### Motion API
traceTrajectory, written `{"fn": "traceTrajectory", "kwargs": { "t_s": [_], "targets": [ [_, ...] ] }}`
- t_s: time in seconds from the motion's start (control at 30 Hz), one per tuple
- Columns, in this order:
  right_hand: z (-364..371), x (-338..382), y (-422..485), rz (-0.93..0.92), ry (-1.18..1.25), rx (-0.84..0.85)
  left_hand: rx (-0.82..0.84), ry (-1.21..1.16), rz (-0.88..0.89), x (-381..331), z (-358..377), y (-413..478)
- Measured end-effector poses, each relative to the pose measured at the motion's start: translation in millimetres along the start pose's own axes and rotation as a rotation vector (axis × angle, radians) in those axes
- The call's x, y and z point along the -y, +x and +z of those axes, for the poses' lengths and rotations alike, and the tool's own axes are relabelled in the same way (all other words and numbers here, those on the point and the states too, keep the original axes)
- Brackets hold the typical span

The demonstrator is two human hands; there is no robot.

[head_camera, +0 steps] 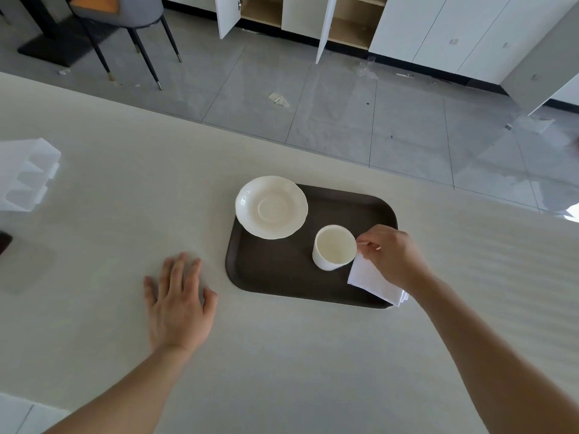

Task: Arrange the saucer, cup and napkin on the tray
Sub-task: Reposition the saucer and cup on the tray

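A dark brown tray [282, 277] lies on the pale table. A white saucer [271, 207] rests at its far left corner, overhanging the rim. An empty white cup [334, 247] stands upright on the tray's right half. My right hand [391, 255] pinches the cup's handle, which the fingers hide. A folded white napkin [372, 281] lies at the tray's near right corner, partly under my right hand and wrist. My left hand [178, 299] lies flat on the table, fingers spread, left of the tray and apart from it.
A translucent plastic container [25, 177] sits at the table's left edge. The table's far edge [282, 142] runs diagonally beyond the tray, with grey floor tiles below. A chair [125, 29] and open white cabinets [313, 17] stand farther back.
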State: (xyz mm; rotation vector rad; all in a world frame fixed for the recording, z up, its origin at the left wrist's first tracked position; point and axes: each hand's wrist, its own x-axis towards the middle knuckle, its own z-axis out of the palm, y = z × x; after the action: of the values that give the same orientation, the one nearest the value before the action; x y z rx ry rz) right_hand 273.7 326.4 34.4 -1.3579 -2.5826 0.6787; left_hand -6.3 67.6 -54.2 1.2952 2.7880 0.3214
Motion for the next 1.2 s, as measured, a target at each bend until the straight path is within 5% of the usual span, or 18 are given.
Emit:
{"fn": "traceTrajectory", "kwargs": {
  "t_s": [0.73, 1.2],
  "targets": [
    [54.2, 46.0, 22.3, 0.507, 0.262, -0.429, 0.034, 0.005, -0.003, 1.8, 2.1, 1.8],
    [68.0, 74.1, 23.4, 0.55, 0.473, -0.462, 0.048, 0.018, -0.01, 1.5, 0.4, 1.1]
  ]
}}
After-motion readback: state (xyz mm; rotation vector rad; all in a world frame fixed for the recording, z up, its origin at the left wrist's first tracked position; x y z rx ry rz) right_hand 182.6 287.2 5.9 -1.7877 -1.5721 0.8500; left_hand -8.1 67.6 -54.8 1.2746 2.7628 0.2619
